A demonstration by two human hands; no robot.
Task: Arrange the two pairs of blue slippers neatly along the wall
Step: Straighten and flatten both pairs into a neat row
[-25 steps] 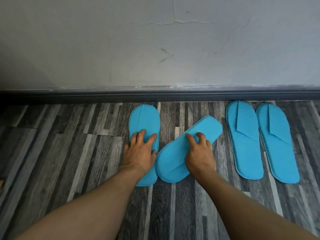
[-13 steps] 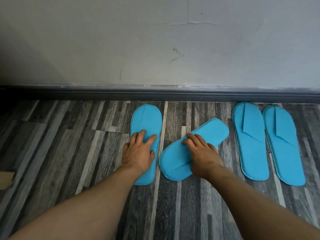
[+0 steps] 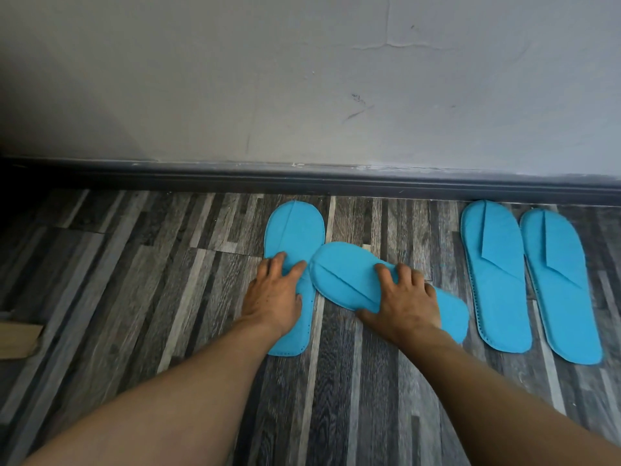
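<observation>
Four flat, bright blue slippers lie on the grey wood-pattern floor [image 3: 141, 270] below a dark baseboard [image 3: 235, 178] and a scuffed pale wall [image 3: 268, 79]. Each is a thin fabric sole with stitching around the rim and a folded flap over the toe end.

The left hand [image 3: 274, 297] presses flat, fingers spread, on the straight slipper [image 3: 294, 227], whose toe points at the baseboard and whose heel reaches back past the wrist. The right hand [image 3: 405, 302] rests on the angled slipper [image 3: 346, 274], fingers curled over its far edge and thumb at its near edge; whether it is gripping or only pressing down cannot be told. This slipper lies crosswise, its toe end overlapping the straight slipper just beside the left hand's fingers, its heel trailing out to the right of the right wrist.

Further right of the right hand, the inner paired slipper [image 3: 494, 277] and the outer paired slipper [image 3: 561, 287] lie side by side, toes near the baseboard, nearly touching.
</observation>
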